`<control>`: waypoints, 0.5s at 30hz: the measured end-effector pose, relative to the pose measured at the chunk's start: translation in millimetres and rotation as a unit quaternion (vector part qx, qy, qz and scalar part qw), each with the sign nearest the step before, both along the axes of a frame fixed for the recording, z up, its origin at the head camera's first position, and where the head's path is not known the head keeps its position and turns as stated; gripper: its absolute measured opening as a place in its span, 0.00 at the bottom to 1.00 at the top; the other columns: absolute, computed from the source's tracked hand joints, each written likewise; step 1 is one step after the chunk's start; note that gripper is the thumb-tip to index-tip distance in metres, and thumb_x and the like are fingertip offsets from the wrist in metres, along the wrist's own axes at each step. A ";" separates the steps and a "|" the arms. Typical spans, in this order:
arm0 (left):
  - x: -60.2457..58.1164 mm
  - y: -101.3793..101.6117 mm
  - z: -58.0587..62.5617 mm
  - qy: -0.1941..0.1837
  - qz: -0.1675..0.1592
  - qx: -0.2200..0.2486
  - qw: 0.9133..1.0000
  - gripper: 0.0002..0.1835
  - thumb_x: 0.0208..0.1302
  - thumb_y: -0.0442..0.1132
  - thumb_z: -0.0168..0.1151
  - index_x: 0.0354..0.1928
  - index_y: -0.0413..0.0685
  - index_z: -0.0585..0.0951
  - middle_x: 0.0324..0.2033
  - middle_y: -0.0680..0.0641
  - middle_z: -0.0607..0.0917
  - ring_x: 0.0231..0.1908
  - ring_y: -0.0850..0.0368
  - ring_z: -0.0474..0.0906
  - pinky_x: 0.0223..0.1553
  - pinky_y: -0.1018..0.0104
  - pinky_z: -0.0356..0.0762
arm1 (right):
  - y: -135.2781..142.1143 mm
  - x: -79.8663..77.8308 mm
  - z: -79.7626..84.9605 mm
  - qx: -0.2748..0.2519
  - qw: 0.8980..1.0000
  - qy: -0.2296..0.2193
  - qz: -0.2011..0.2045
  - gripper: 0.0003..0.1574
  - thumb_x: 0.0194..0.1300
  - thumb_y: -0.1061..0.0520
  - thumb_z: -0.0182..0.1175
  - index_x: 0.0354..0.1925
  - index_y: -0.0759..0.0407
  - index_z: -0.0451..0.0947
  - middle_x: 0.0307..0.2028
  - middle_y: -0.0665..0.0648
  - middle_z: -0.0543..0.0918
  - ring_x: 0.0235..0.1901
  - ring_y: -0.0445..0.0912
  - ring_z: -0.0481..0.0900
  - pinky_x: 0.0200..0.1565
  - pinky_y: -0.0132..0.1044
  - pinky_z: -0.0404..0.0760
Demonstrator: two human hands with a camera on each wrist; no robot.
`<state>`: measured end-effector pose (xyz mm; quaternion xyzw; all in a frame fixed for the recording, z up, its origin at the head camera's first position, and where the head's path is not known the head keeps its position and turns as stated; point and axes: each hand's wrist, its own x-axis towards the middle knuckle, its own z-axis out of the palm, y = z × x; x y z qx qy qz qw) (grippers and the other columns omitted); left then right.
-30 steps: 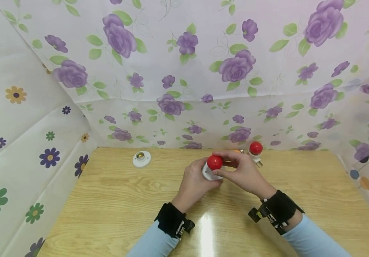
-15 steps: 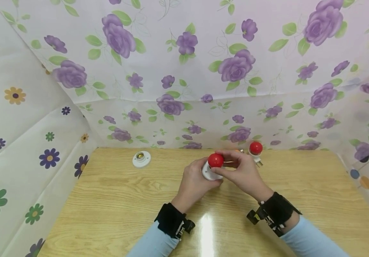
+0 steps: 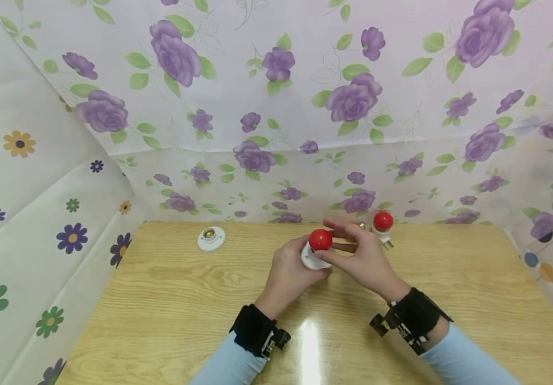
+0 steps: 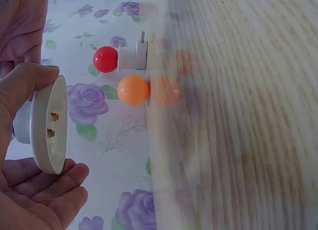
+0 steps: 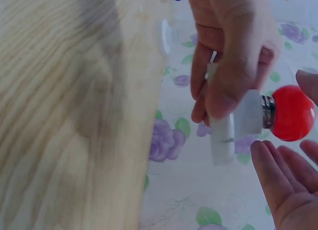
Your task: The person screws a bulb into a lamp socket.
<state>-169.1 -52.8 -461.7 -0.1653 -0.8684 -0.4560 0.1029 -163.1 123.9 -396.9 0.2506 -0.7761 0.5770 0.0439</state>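
My left hand (image 3: 288, 270) grips a white round lamp socket (image 3: 311, 261) by its flange, lifted above the table. In the left wrist view, the underside of the socket (image 4: 58, 135) faces the tabletop and shows two brass screws. A red light bulb (image 3: 320, 239) stands in the socket; in the right wrist view a band of its metal thread (image 5: 268, 112) shows above the white collar. My right hand (image 3: 361, 259) is around the bulb with fingers spread, and the fingertips (image 5: 259, 149) sit apart from the red globe. Its thumb tip overlaps the bulb's edge.
Another white socket (image 3: 211, 238) lies at the table's back left. At the back right stands a red bulb (image 3: 383, 221) in a white plug-in holder (image 3: 384, 238). Beside it an orange bulb (image 4: 133, 90) lies mostly hidden behind my right hand in the head view. Flowered cloth (image 3: 257, 187) borders the table.
My right hand's fingers have loosened from the red bulb and spread outward. The socket and bulb have shifted very slightly left with my left hand.
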 end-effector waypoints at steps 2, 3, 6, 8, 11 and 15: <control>-0.2 0.2 0.6 0.000 -0.003 0.002 1.000 0.32 0.41 0.55 0.74 0.52 0.65 0.75 0.42 0.64 0.77 0.41 0.68 0.73 0.41 0.68 0.72 | 1.8 -1.5 1.6 0.004 1.000 0.000 0.011 0.36 0.54 0.59 0.68 0.61 0.58 0.68 0.57 0.52 0.72 0.52 0.50 0.73 0.46 0.50 0.74; -0.3 0.4 0.8 0.000 -0.004 0.002 1.000 0.32 0.41 0.55 0.74 0.53 0.65 0.75 0.42 0.63 0.77 0.41 0.68 0.73 0.41 0.68 0.72 | 2.3 -2.1 2.2 0.008 1.000 0.000 0.017 0.36 0.54 0.59 0.67 0.61 0.58 0.68 0.57 0.52 0.72 0.52 0.50 0.73 0.47 0.50 0.74; -0.8 0.9 1.0 0.000 -0.005 0.000 1.000 0.32 0.42 0.55 0.74 0.53 0.63 0.75 0.42 0.63 0.77 0.42 0.68 0.73 0.41 0.68 0.72 | 3.1 -2.9 3.2 0.020 0.999 -0.002 0.032 0.34 0.56 0.59 0.66 0.61 0.61 0.68 0.57 0.51 0.73 0.53 0.49 0.73 0.48 0.50 0.73; -1.0 1.4 1.2 0.000 -0.005 -0.002 1.000 0.33 0.42 0.55 0.74 0.53 0.63 0.75 0.43 0.63 0.77 0.42 0.68 0.73 0.41 0.68 0.72 | 3.0 -2.8 3.5 0.024 0.999 -0.006 0.040 0.33 0.57 0.60 0.65 0.61 0.61 0.69 0.56 0.51 0.73 0.52 0.49 0.73 0.49 0.50 0.73; -0.7 2.0 1.3 0.001 -0.005 -0.005 1.000 0.34 0.42 0.55 0.74 0.55 0.61 0.75 0.44 0.63 0.77 0.43 0.68 0.72 0.42 0.69 0.72 | 2.7 -2.4 3.4 0.028 0.999 -0.014 0.042 0.32 0.57 0.60 0.65 0.60 0.59 0.70 0.55 0.51 0.74 0.53 0.49 0.73 0.49 0.47 0.73; 0.1 2.7 1.9 0.002 -0.005 -0.005 1.000 0.34 0.42 0.54 0.74 0.55 0.61 0.75 0.44 0.62 0.77 0.43 0.67 0.73 0.41 0.69 0.72 | 2.4 -1.5 3.3 0.026 0.999 -0.014 0.036 0.30 0.56 0.59 0.66 0.58 0.56 0.72 0.54 0.53 0.75 0.52 0.49 0.73 0.48 0.42 0.74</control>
